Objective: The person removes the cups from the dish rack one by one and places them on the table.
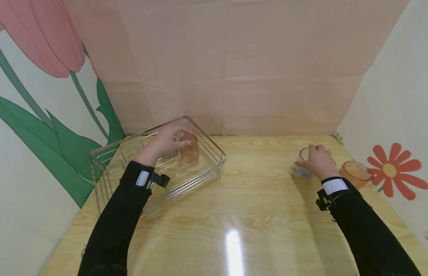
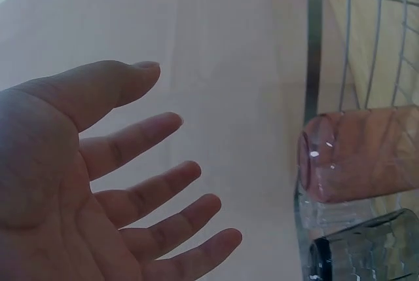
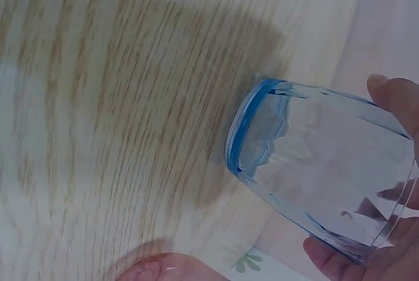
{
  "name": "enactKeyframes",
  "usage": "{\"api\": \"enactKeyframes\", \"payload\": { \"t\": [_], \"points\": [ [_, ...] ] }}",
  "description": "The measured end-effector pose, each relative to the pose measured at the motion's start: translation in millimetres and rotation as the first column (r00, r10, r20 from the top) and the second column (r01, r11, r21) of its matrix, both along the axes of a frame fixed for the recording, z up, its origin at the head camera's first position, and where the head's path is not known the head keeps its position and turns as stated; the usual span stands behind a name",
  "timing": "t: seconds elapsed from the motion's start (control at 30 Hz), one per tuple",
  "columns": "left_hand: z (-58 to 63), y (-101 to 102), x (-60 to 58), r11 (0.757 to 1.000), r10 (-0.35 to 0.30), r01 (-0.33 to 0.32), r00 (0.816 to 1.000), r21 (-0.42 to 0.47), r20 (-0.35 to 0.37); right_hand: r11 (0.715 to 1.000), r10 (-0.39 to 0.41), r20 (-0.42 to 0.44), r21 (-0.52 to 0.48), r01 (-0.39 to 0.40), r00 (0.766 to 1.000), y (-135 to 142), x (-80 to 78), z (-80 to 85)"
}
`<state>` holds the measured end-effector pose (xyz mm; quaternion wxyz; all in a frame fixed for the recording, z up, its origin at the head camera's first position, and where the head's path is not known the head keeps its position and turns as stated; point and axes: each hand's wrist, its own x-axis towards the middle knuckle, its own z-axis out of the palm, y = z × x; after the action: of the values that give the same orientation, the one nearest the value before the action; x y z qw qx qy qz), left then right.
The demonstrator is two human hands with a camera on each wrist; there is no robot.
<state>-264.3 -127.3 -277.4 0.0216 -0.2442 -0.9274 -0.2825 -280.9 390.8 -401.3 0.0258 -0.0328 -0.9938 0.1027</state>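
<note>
My left hand (image 1: 165, 141) is over a wire basket (image 1: 220, 163), fingers spread and apart from the glasses in the left wrist view. Below it a pink glass (image 1: 189, 149) stands in the basket with its base uppermost. Beside that, a grey glass (image 2: 363, 248) also has its thick base up, and a clear one partly shows between them. On the right, my right hand (image 1: 318, 163) grips a clear, blue-tinted glass (image 3: 321, 163) near its rim, thumb and fingers on opposite sides. This glass is upright, its base close to the tabletop.
An amber glass (image 1: 355, 174) stands upright just right of my right hand, partly behind the wrist. The wood-grain table (image 1: 248, 191) meets a pink-covered wall (image 1: 227, 76) at the back. White side walls with painted flowers (image 1: 394, 170) border it left and right.
</note>
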Motion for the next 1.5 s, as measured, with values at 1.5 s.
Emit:
{"api": "enactKeyframes", "payload": {
  "t": [1.5],
  "points": [
    [-82.0,58.0,-95.6,0.958,0.179,-0.213,0.967,-0.192,-0.184,0.773,0.633,-0.185,0.09,-0.628,0.752,-165.7,144.8,55.6]
  ]
}}
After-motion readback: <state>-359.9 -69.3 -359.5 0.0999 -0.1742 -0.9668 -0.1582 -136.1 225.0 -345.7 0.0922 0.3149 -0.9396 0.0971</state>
